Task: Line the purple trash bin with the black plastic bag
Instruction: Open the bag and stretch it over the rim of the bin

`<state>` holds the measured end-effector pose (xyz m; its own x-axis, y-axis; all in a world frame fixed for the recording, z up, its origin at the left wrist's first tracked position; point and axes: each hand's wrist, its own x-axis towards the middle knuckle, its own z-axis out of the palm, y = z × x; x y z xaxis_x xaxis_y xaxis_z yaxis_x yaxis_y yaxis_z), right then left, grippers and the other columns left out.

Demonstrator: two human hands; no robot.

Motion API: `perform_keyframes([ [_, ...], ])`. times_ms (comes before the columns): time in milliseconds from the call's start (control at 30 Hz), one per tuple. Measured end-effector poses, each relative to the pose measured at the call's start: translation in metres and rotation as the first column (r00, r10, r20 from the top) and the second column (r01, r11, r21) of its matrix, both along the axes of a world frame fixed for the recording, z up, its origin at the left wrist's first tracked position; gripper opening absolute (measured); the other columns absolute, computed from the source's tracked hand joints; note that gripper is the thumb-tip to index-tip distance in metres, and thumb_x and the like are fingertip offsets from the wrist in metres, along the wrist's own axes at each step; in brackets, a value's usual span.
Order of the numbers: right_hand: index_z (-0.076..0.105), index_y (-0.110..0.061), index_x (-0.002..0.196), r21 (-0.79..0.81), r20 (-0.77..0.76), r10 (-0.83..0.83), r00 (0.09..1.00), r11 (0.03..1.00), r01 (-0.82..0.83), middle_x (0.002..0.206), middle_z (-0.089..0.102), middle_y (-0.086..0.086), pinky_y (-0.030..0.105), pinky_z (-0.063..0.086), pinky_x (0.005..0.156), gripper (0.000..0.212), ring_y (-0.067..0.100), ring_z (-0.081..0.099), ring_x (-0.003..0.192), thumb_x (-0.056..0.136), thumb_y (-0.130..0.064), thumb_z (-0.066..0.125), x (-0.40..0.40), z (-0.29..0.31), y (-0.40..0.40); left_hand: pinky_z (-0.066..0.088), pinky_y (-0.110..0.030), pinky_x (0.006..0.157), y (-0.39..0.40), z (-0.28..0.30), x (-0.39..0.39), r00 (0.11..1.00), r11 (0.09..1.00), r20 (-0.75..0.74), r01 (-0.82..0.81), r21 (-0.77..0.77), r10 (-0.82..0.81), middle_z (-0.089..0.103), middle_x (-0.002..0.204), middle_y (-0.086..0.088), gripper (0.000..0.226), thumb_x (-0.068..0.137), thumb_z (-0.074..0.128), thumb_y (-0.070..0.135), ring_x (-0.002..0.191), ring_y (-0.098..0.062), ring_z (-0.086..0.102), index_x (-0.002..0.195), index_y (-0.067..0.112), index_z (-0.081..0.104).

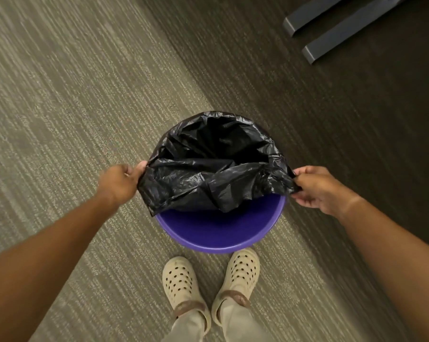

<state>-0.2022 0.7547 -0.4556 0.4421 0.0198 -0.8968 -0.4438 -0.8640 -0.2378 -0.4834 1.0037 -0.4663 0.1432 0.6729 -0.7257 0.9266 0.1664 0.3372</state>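
A round purple trash bin (221, 233) of smooth, glossy plastic stands on the carpet (60, 107), right in front of the person's two feet. A black plastic bag (208, 169), thin, crinkled and faintly shiny, sits in the bin's mouth: its far edge is folded over the far half of the rim, its middle sinks into a dark hollow, and its near edge lies slack across the opening, so that the near part of the rim and inner wall show bare purple.

The left hand (121, 182) pinches the bag's edge at the bin's left side, fingers curled and thumb pressed onto the film. The right hand (316, 187) grips the opposite edge at the bin's right side, the plastic bunched between thumb and fingers. Both forearms are bare and reach down from the lower corners of the view.

The carpet is low-pile with fine ribbed streaks, a lighter grey-beige band to the left and a darker brown band to the right. The feet wear cream foam clogs (181, 282) with round holes and brown heel straps, below pale trouser legs. At top right, two flat grey metal furniture feet (332, 38) with squared ends rest on the dark carpet, well apart from the bin
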Motion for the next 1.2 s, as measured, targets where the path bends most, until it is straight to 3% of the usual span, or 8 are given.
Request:
perform_keyframes([
  [200, 0.062, -0.005, 0.096, -0.045, -0.108, 0.041, 0.993, 0.998, -0.046, 0.088, 0.071, 0.018, 0.024, 0.045, 0.051, 0.017, 0.020, 0.063, 0.068, 0.094, -0.007, 0.046, -0.018, 0.009, -0.013, 0.054, -0.030, 0.048, -0.030, 0.011, -0.006, 0.981, 0.986, 0.120, -0.144, -0.087, 0.154, 0.063, 0.078, -0.011, 0.046, 0.091, 0.052, 0.053, 0.060, -0.021, 0.061, 0.090, 0.007, 0.054],
  [333, 0.062, -0.004, 0.091, -0.039, -0.121, 0.137, 0.983, 0.989, -0.142, 0.079, 0.070, 0.016, 0.023, 0.047, 0.048, 0.016, 0.019, 0.063, 0.064, 0.094, -0.004, 0.046, -0.023, 0.013, -0.025, 0.056, -0.025, 0.050, -0.040, 0.014, -0.007, 0.977, 0.977, 0.088, -0.181, -0.113, 0.192, 0.064, 0.090, -0.016, 0.024, 0.086, 0.070, 0.017, 0.065, -0.021, 0.066, 0.102, 0.008, 0.054],
  [567, 0.064, -0.008, 0.080, -0.114, 0.204, 0.200, 0.958, 0.977, -0.180, 0.070, 0.071, 0.015, 0.025, 0.056, 0.049, 0.014, 0.016, 0.068, 0.056, 0.085, 0.003, 0.057, -0.035, 0.007, -0.044, 0.057, -0.030, 0.065, -0.044, 0.015, -0.016, 0.981, 0.986, 0.102, -0.165, -0.028, 0.167, 0.065, 0.092, -0.015, 0.010, 0.089, 0.064, 0.001, 0.076, -0.020, 0.064, 0.088, 0.008, 0.057],
  [733, 0.061, -0.011, 0.088, -0.270, 0.210, 0.266, 0.941, 0.941, -0.205, 0.083, 0.070, 0.014, 0.037, 0.062, 0.064, 0.017, 0.025, 0.072, 0.073, 0.080, 0.003, 0.059, -0.052, 0.001, -0.061, 0.049, -0.025, 0.048, -0.039, 0.019, -0.031, 0.996, 0.985, 0.024, -0.092, 0.143, 0.090, 0.067, 0.090, -0.017, 0.008, 0.089, 0.062, 0.001, 0.069, -0.022, 0.062, 0.086, 0.008, 0.058],
  [833, 0.056, -0.006, 0.092, -0.151, 0.128, -0.023, 0.992, 0.988, 0.043, 0.093, 0.068, 0.020, 0.025, 0.056, 0.046, 0.013, 0.025, 0.072, 0.069, 0.084, 0.004, 0.057, -0.064, -0.005, -0.062, 0.059, -0.039, 0.065, -0.041, 0.018, -0.035, 0.990, 0.986, 0.004, -0.138, 0.094, 0.138, 0.066, 0.092, -0.019, 0.012, 0.091, 0.058, 0.003, 0.080, -0.031, 0.069, 0.083, 0.010, 0.053],
  [933, 0.056, 0.001, 0.101, -0.048, -0.109, -0.424, 0.899, 0.906, 0.421, 0.096, 0.067, 0.024, 0.018, 0.045, 0.032, 0.015, 0.023, 0.070, 0.055, 0.090, 0.009, 0.048, -0.078, -0.005, -0.058, 0.057, -0.031, 0.066, -0.045, 0.021, -0.029, 0.904, 0.902, 0.092, -0.402, -0.159, 0.418, 0.061, 0.098, -0.014, 0.016, 0.096, 0.049, 0.000, 0.082, -0.022, 0.066, 0.087, 0.013, 0.048],
  [1100, 0.054, 0.001, 0.086, 0.030, -0.252, -0.750, 0.612, 0.626, 0.779, 0.099, 0.057, 0.015, 0.024, 0.059, 0.049, 0.028, 0.027, 0.060, 0.088, 0.091, 0.020, 0.035, -0.098, -0.001, -0.050, 0.054, -0.027, 0.063, -0.049, 0.021, -0.016, 0.805, 0.772, 0.065, -0.540, -0.336, 0.590, 0.058, 0.102, -0.012, 0.018, 0.092, 0.049, -0.007, 0.090, -0.020, 0.062, 0.094, 0.010, 0.052],
  [1200, 0.059, -0.001, 0.092, 0.044, -0.256, -0.739, 0.623, 0.635, 0.771, 0.103, 0.059, 0.013, 0.025, 0.060, 0.063, 0.030, 0.022, 0.060, 0.092, 0.092, 0.020, 0.037, -0.111, -0.001, -0.055, 0.055, -0.027, 0.065, -0.049, 0.019, -0.016, 0.777, 0.735, 0.049, -0.570, -0.367, 0.627, 0.057, 0.108, -0.014, 0.025, 0.089, 0.049, -0.013, 0.101, -0.024, 0.063, 0.103, 0.007, 0.054],
])
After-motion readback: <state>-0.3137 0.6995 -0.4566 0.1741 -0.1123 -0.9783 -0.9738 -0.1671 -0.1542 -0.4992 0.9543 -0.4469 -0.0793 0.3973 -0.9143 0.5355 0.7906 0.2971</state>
